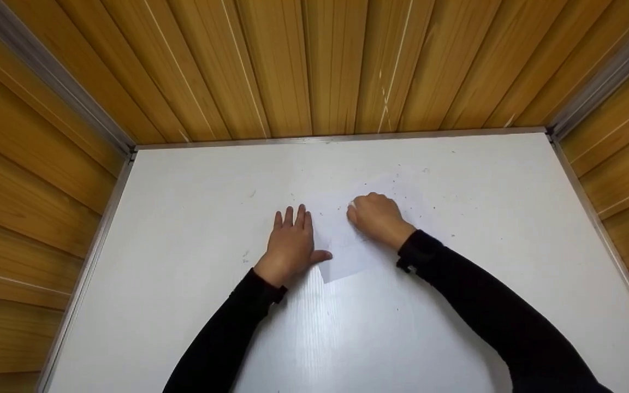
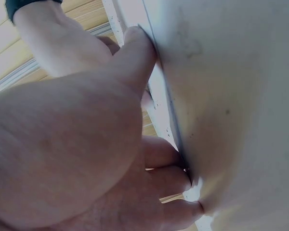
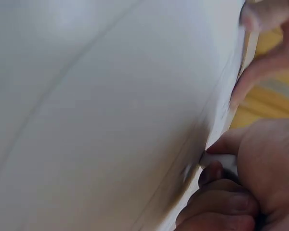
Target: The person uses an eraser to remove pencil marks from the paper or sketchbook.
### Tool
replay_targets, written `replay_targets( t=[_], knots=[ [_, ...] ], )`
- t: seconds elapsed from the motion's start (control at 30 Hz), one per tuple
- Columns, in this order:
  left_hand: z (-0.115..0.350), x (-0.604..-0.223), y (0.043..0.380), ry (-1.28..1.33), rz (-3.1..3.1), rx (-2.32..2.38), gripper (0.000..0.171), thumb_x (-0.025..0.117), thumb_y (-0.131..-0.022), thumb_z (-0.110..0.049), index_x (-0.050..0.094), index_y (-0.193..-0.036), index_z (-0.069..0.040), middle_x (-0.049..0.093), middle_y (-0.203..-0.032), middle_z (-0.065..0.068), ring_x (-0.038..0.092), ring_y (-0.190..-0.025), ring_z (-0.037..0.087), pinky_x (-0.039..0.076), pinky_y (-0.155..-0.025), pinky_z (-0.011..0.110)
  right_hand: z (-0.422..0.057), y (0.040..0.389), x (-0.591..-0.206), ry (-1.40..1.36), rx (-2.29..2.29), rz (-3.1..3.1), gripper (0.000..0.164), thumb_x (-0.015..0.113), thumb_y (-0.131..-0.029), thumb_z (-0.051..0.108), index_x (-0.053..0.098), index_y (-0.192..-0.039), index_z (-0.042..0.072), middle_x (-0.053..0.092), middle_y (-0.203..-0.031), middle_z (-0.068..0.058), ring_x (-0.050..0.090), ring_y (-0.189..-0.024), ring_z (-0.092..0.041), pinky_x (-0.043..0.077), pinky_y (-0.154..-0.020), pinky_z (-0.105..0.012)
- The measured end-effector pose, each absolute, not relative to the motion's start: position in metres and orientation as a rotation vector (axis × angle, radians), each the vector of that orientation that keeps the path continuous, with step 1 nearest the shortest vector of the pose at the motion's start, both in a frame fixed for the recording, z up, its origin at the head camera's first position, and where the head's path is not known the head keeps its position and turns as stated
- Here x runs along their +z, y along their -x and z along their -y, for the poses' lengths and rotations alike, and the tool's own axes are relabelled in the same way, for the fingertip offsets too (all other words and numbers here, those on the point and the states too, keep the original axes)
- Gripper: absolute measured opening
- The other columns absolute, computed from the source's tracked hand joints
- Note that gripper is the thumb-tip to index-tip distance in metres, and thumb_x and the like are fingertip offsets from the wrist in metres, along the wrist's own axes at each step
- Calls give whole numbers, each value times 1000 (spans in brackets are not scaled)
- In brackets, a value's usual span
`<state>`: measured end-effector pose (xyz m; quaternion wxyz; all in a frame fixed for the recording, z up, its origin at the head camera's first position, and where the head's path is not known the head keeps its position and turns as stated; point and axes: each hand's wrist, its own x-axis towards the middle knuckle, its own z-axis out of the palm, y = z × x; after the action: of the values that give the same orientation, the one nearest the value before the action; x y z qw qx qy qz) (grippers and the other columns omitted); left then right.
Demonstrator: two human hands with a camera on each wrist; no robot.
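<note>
White table [image 1: 183, 229] held paper [image 1: 343, 263] near centre: light, easily creased, I judged, best pinned by its edge. My left hand [image 1: 291, 244] lay spread there; my right hand [image 1: 377, 215] pinched a white block [image 3: 220, 160].

Bright head view, hazy wrist views
Glare streaks the table [image 1: 320, 338] near the left hand [image 1: 290, 245]; brownish shadow beside the right hand [image 3: 267, 163].

From head, looks forward and down over flat white tabletop [image 1: 183, 229] toward yellow-brown wood-grain panels [image 1: 276, 71] at 12 o'clock. From wrists, faces closely along it; shares bare left hand [image 1: 291, 245] (right view's 2 o'clock), bare right hand [image 1: 377, 217] (left view's 10 o'clock).
</note>
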<state>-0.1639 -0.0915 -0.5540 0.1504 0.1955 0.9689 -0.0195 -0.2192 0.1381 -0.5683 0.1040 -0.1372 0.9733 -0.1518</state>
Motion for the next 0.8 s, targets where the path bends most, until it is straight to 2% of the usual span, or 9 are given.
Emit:
replay_targets(
  t=[0.23, 0.43, 0.53, 0.67, 0.8],
  knots=[
    [93, -552, 167, -557, -2759, -53, 118, 62, -98, -80, 29, -172, 6, 27, -182, 24, 25, -170, 46, 23, -139, 62, -228, 234, -562, 106, -525, -2829, 54, 39, -116, 33, 71, -126, -9, 72, -130, -34, 65, -125, -53, 54, -106, -67],
    [95, -553, 166, -567, -2781, -48, 117, 64, -97, -79, 32, -170, 7, 30, -180, 25, 29, -168, 48, 26, -138, 62, -260, 239, -561, -10, -526, -2785, 61, 38, -115, 36, 63, -145, -10, 63, -147, -37, 57, -140, -55, 48, -116, -68],
    [94, -553, 166, -571, -2784, -52, 117, 64, -97, -79, 33, -170, 7, 31, -180, 25, 31, -168, 48, 27, -138, 61, -264, 237, -561, -25, -520, -2803, 60, 37, -115, 35, 63, -144, -11, 64, -146, -37, 58, -140, -54, 50, -115, -68],
    [90, -553, 165, -567, -2772, -57, 117, 64, -97, -79, 32, -171, 6, 30, -181, 25, 29, -168, 48, 26, -139, 60, -261, 229, -563, -25, -552, -2859, 59, 38, -115, 33, 69, -133, -13, 69, -136, -37, 63, -132, -54, 52, -112, -68],
    [88, -552, 164, -574, -2772, -69, 117, 64, -97, -79, 32, -170, 6, 30, -180, 25, 29, -168, 49, 26, -139, 59, -236, 217, -565, 41, -616, -2885, 51, 44, -114, 34, 74, -109, -6, 75, -116, -31, 70, -114, -48, 56, -102, -62]
  ],
)
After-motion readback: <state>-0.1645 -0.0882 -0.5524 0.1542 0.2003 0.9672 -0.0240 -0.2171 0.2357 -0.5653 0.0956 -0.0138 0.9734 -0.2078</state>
